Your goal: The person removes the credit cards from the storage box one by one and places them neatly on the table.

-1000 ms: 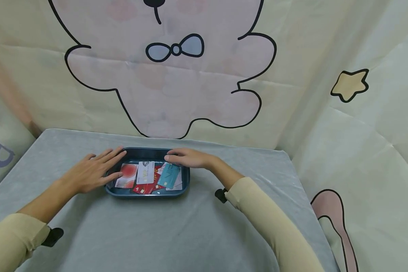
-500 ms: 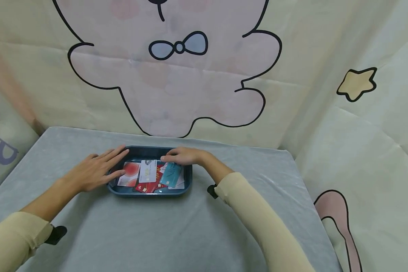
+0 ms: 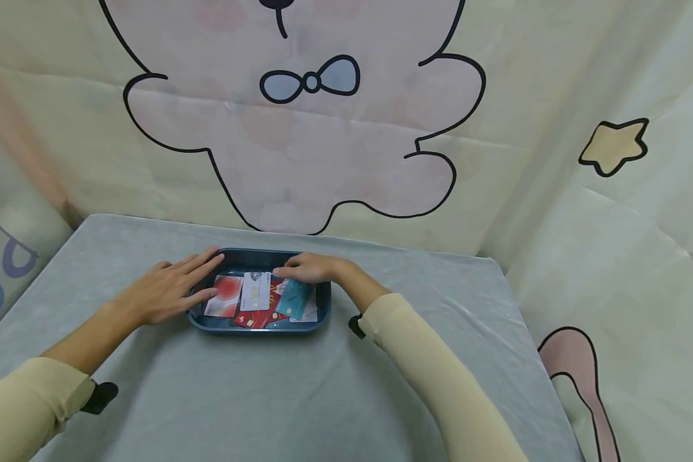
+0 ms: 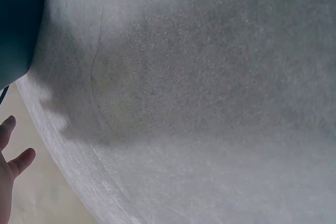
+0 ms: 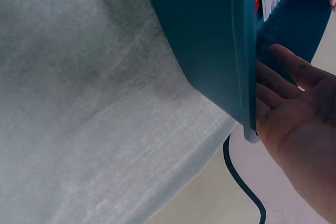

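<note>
A dark blue tray (image 3: 260,331) lies on the table with several overlapping cards in it. My left hand (image 3: 160,292) rests at its left end, fingers spread and straight, the thumb near a red-and-white card (image 3: 224,295). From the right end my right hand (image 3: 310,267) reaches over the rim. It covers the top of a teal card (image 3: 293,300), thumb pointing left. In the right wrist view the right hand (image 5: 294,95) has its thumb extended, while the other fingertips are hidden behind the tray wall. A white card (image 3: 256,290) overlaps red cards (image 3: 253,319) in the middle.
Grey cloth (image 3: 254,398) covers the table, whose back edge runs just behind the tray. A printed curtain (image 3: 381,167) hangs close behind and on the right. A black wrist mount (image 3: 100,398) sits under the left cuff.
My right hand has moved left, further into the tray over the teal card. The left hand keeps its place at the tray, and the whole head view has shifted slightly.
</note>
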Demonstrator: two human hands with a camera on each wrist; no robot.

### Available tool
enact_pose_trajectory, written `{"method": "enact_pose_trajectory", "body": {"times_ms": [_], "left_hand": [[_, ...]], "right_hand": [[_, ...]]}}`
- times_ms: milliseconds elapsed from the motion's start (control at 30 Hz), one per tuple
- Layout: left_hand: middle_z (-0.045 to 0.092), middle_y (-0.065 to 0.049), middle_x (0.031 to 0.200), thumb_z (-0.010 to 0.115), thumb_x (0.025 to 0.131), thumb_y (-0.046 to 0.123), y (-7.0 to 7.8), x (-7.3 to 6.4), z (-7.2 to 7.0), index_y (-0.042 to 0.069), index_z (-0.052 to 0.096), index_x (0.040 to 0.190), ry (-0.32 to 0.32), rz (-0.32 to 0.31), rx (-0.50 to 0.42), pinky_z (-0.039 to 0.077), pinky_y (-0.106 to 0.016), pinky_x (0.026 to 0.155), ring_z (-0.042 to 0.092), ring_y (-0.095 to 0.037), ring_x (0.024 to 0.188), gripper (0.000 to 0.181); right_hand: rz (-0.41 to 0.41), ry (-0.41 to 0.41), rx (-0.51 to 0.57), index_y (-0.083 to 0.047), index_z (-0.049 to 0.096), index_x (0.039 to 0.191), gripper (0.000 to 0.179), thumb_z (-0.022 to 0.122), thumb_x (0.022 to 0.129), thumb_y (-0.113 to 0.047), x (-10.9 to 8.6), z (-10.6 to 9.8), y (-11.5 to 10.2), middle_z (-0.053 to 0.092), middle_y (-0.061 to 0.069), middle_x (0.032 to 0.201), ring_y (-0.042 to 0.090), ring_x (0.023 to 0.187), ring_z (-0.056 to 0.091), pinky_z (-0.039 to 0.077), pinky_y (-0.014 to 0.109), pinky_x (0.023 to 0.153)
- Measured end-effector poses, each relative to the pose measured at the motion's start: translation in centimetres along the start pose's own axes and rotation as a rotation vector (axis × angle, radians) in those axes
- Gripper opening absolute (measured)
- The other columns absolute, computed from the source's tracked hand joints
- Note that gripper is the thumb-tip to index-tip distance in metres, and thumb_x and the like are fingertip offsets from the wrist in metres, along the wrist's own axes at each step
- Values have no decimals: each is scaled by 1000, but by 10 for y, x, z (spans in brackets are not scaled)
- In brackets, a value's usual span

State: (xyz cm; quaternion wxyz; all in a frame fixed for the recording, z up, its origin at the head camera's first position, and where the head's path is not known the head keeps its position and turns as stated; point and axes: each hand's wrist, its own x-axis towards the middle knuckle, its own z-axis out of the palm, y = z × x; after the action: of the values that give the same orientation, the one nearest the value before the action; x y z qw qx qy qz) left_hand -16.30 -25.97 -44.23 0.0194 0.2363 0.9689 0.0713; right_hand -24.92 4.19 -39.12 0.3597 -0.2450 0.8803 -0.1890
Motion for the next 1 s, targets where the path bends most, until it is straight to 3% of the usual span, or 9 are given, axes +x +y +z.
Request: {"method": "enact_pose_trajectory", "body": {"times_ms": [333,1000], "left_hand": [[26,-18,161,51,99,50,1,1,-1,8,31,156,16,11,6,39,-66,100,41,-43,137,73],[24,-17,162,50,99,51,1,0,1,9,29,157,4,1,-11,37,-67,100,40,-43,138,74]], "right_hand": [[-49,-14,-86,-10,50,145,63,42,102,-54,-6,12,-4,48,10,148,23,130,45,34,42,113],[-52,-29,-104,-11,49,147,63,41,102,-55,-8,19,-3,45,11,151,24,131,44,36,44,113]]}}
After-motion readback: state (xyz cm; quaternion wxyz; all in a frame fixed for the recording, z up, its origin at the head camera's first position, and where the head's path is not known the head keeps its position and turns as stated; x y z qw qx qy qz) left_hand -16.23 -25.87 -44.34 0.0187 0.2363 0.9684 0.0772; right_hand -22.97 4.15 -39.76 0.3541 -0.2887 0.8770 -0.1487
